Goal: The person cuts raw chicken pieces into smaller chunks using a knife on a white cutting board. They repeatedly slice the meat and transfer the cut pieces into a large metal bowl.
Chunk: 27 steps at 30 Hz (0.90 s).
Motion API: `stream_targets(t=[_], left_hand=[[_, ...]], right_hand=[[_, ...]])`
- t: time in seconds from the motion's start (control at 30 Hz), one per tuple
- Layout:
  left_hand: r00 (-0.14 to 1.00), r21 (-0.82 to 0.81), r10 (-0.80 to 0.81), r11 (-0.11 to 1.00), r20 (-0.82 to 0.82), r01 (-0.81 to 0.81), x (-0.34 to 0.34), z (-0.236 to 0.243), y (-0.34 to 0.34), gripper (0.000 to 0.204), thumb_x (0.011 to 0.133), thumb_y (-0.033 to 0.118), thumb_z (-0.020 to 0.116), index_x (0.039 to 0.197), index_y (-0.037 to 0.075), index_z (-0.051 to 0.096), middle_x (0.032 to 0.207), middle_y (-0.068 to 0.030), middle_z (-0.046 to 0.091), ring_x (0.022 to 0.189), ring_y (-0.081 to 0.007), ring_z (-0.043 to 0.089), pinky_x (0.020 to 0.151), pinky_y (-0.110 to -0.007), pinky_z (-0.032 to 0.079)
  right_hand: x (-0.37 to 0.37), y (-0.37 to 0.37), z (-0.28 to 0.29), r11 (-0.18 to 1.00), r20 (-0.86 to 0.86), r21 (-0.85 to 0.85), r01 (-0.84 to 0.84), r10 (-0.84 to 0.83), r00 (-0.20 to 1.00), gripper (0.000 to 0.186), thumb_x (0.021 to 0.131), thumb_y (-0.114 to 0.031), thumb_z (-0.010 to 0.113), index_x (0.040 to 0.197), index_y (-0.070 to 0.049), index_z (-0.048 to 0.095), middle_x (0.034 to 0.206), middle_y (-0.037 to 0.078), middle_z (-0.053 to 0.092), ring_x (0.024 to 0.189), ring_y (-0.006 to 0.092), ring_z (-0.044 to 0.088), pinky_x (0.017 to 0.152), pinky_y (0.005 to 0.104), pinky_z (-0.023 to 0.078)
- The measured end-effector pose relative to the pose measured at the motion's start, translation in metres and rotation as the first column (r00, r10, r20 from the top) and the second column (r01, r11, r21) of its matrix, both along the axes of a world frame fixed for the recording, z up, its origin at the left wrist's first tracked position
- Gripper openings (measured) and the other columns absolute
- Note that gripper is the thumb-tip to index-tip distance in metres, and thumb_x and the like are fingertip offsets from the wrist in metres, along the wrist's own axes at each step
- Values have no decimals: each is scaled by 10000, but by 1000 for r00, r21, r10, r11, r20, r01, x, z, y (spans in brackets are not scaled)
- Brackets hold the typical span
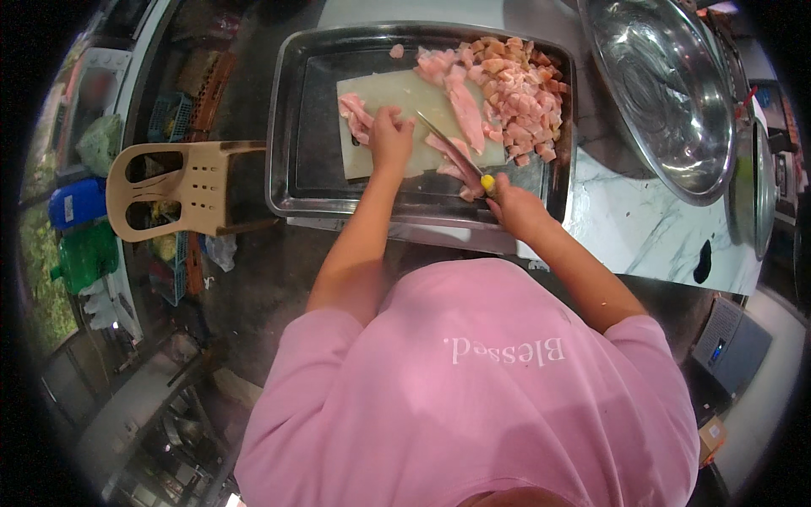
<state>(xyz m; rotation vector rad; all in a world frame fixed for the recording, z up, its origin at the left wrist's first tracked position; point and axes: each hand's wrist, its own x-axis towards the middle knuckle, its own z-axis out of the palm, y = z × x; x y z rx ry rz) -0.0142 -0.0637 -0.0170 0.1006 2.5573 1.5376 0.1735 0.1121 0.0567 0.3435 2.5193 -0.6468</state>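
Your right hand (515, 205) grips a knife (456, 152) over the cutting board (382, 89).
Your left hand (391, 139) is beside meat strips (353, 114) on the board, inside the metal tray (314, 106); its grasp can't be told.

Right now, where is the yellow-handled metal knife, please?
In the head view's upper middle, the yellow-handled metal knife is in the right hand, blade over the pale rectangular board.
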Motion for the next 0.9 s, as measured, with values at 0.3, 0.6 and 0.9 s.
stream_targets(t=[0.3, 0.6, 0.9], left_hand=[[982, -171, -184, 967, 37, 187, 40, 2, 23, 373, 726, 158, 732, 1010, 3, 545, 923, -183, 623, 890, -375, 614, 767, -452, 491], [955, 312, 238, 907, 178, -284, 4, -37, 20, 285, 792, -28, 628, 1047, -12, 502, 912, -102, 575, 725, -166, 586, 588, -294, 513], [990, 655, 84, 742, 117, -140, -35, 62, -38, 212, 840, -47, 607, 1029, 9, 529, 902, -72, 583, 728, -144, 601, 623, -277, 527]], right_hand=[[-53, -11, -21, 993, -204, -115, -30, 6, 979, 384, 909, -283, 583, 1104, -3, 406, 908, 272, 641, 867, 445, 625, 723, 522, 488], [-28, 0, -10, 996, -152, -70, -60, 49, 987, 384, 890, -266, 602, 1107, -30, 391, 886, 258, 641, 844, 456, 619, 711, 540, 481], [16, 27, 6, 998, -99, -55, -31, 25, 995, 339, 883, -268, 614, 1053, -42, 428, 892, 238, 654, 842, 437, 634, 716, 519, 495]])
